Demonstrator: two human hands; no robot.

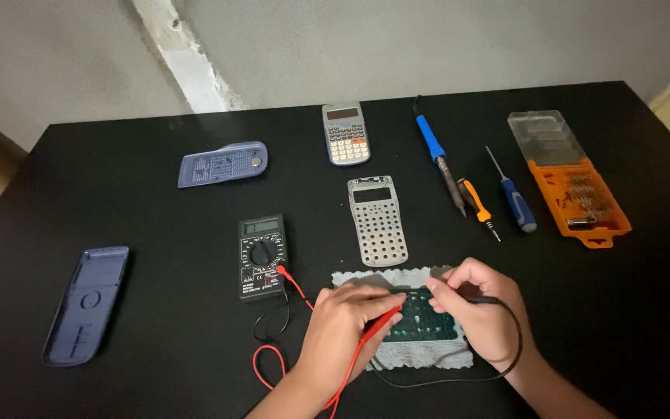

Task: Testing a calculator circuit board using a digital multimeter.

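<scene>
Now L hand [340, 326] w/ red probe [378, 326], flat green board [420, 316].

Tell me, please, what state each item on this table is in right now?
Left hand: holds the red probe.
Right hand: holds the black probe.
Circuit board: bare, lying on a grey cloth.
Multimeter: leads plugged in; display unreadable.
Calculator: assembled, face up.
Keypad frame: detached, keys absent.
Bit case: lid open.

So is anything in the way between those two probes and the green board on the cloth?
Nothing visible. The left hand holds the red probe and the right hand the black probe, both tips already at the green circuit board, which lies uncovered on the grey cloth.
</scene>
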